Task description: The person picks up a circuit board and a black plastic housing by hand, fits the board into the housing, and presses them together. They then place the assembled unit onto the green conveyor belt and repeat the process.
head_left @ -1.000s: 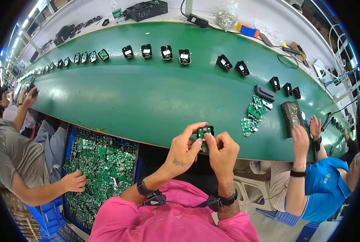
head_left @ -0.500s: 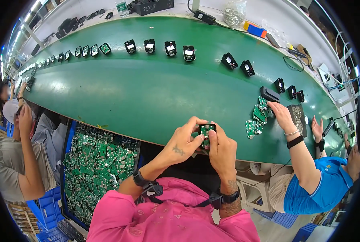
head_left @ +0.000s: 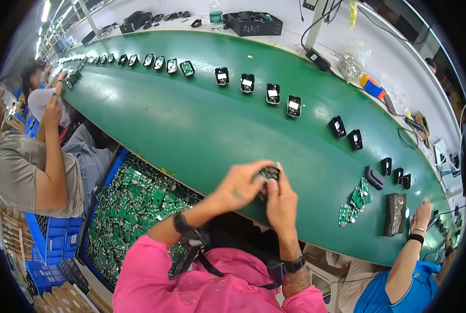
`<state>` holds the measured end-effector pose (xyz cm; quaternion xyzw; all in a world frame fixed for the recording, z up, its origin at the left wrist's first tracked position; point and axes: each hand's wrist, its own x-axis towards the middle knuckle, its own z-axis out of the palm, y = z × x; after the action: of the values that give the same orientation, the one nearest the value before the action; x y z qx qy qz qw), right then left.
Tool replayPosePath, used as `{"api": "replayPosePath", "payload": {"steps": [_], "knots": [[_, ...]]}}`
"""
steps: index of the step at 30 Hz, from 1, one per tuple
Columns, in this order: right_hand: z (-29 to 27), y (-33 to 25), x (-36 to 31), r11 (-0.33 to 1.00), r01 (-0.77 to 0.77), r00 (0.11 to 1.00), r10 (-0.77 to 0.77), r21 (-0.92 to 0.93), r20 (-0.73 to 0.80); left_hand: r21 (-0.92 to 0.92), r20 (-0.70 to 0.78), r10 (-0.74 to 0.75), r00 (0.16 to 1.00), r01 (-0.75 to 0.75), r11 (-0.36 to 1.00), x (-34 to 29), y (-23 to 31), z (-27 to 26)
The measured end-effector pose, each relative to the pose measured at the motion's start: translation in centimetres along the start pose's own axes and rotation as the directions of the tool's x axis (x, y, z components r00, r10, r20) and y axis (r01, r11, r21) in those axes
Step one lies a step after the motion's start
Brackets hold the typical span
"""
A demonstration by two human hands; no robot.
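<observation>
Above the green table's near edge, both my hands hold a small black housing with a green circuit board [head_left: 269, 172] in it. My left hand [head_left: 238, 183] grips its left side, the fingers slightly blurred. My right hand [head_left: 282, 201] wraps the other side, thumb up against it. The housing is tilted, and the fingers cover much of it. Below my left forearm stands a blue-rimmed bin holding a heap of green circuit boards [head_left: 134, 203].
Black housings [head_left: 294, 106] stand in a line along the green table [head_left: 191, 125]. On the right lie loose circuit boards [head_left: 355, 203], a dark cover [head_left: 374, 178] and a box of small parts [head_left: 395, 215]. A person in blue [head_left: 420, 284] works at right, another in grey [head_left: 32, 172] at left.
My view has swung left, so the scene sits further right and lower. The housing in my hands is tipped differently. The co-worker's hand has moved away from the loose boards.
</observation>
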<state>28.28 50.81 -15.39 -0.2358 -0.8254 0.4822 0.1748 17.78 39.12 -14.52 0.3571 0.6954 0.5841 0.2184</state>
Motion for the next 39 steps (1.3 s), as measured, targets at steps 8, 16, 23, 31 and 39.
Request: {"api": "replayPosePath", "payload": {"steps": [8, 16, 23, 31, 39], "knots": [[2.9, 1.5, -1.8, 0.901, 0.309, 0.932, -0.350, -0.304, -0.091, 0.210, -0.581, 0.067, 0.811, 0.070, 0.975, 17.4, -9.4, -24.6], [-0.4, 2.9, -3.5, 0.986, 0.129, 0.951, -0.152, -0.102, -0.270, 0.913, -0.310, 0.424, 0.851, 0.142, 0.382, 24.1, -12.2, -21.7], [-9.9, 7.3, -7.6, 0.938, -0.072, 0.809, -0.145, -0.340, -0.570, 0.963, -0.062, 0.280, 0.958, -0.017, 0.270, 24.5, -16.1, -33.2], [-13.4, 10.2, -7.7, 0.774, -0.437, 0.723, -0.001, -0.458, -0.691, 0.973, -0.177, 0.021, 0.984, 0.172, 0.156, 23.2, -13.3, -28.7], [-11.7, 7.6, -8.0, 0.733, -0.467, 0.841, 0.197, -0.494, -0.503, 0.939, -0.120, -0.061, 0.991, 0.133, 0.316, 23.9, -8.6, -22.0]]}}
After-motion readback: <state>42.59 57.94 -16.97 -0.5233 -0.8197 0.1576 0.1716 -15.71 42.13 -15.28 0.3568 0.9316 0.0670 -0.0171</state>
